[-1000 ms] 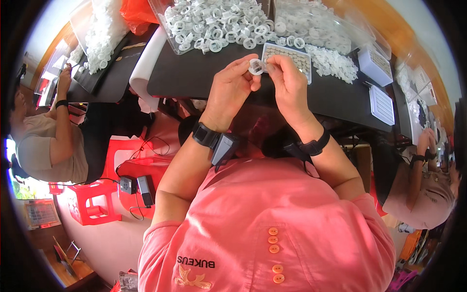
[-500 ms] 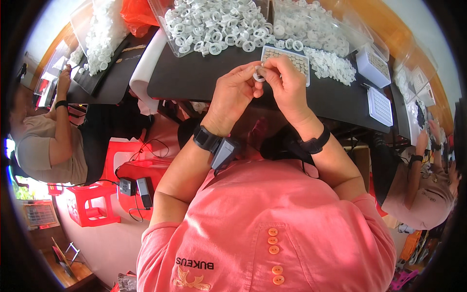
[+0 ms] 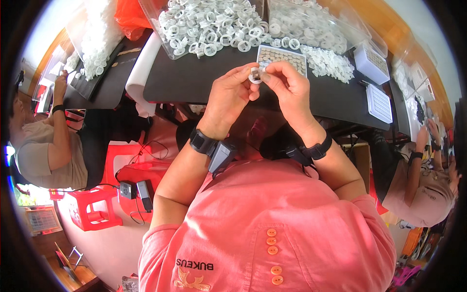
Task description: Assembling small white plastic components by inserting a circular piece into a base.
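Between the thumb and fingers of my left hand (image 3: 228,95) is a small white plastic ring (image 3: 255,76) with something dark inside it. My right hand (image 3: 289,90) is closed in a pinch right beside the ring. A small whitish bit shows at its fingertips, too small to make out. Just beyond both hands stands a white tray (image 3: 305,68) filled with rows of small round beige pieces. A large heap of similar white rings (image 3: 209,29) lies past it to the left, partly in a clear bin.
Small clear plastic pieces (image 3: 330,63) lie in a pile right of the tray. Farther right are a white box (image 3: 369,65) and a white slotted tray (image 3: 378,104) on the black table (image 3: 185,80). Co-workers sit at both sides; a red stool (image 3: 95,207) stands at left.
The ring has turned in my left hand, so its dark inside shows more. My right fingertips have drawn slightly away from it to the right.
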`<state>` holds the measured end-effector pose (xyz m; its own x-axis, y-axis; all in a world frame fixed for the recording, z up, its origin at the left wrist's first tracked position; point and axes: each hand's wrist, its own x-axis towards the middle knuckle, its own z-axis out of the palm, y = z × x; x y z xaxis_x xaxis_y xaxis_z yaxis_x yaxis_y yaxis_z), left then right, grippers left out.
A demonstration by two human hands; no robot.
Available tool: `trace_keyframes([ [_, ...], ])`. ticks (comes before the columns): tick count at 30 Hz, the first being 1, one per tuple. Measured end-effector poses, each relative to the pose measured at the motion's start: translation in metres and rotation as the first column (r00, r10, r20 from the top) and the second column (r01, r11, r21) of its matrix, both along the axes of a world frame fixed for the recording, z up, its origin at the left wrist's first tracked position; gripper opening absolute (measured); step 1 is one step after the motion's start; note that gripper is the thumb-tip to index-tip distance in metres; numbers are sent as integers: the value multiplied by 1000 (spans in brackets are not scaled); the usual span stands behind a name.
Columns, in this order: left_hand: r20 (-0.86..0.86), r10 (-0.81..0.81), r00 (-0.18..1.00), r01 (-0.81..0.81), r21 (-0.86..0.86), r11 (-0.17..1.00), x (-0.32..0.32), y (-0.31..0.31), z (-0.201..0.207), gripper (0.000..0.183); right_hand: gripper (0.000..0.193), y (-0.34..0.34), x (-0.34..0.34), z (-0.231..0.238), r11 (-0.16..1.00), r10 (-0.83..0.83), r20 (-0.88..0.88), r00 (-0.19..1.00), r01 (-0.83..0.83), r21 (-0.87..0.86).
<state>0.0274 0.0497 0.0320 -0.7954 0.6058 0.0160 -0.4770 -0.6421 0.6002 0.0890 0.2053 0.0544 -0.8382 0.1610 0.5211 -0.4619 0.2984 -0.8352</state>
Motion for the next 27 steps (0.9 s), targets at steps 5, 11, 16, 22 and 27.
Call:
trace_keyframes([
  [5,-1,-27,1000,27,23,999,1,-1,0,29,7,3,4,5,998,-53,34,998,54,-43],
  [11,-44,-21,999,20,-22,1000,3,-1,0,32,7,5,2,4,1000,24,79,997,-23,-19],
  [16,-39,-3,999,1,-66,998,3,-1,-2,34,8,2,3,7,988,148,120,982,-141,-63],
  [22,-54,-14,998,8,-116,993,2,1,0,35,6,5,3,15,979,202,174,964,-192,-73],
  [27,-37,-25,999,20,-125,992,3,0,4,33,7,11,2,19,976,216,226,950,-215,-32],
])
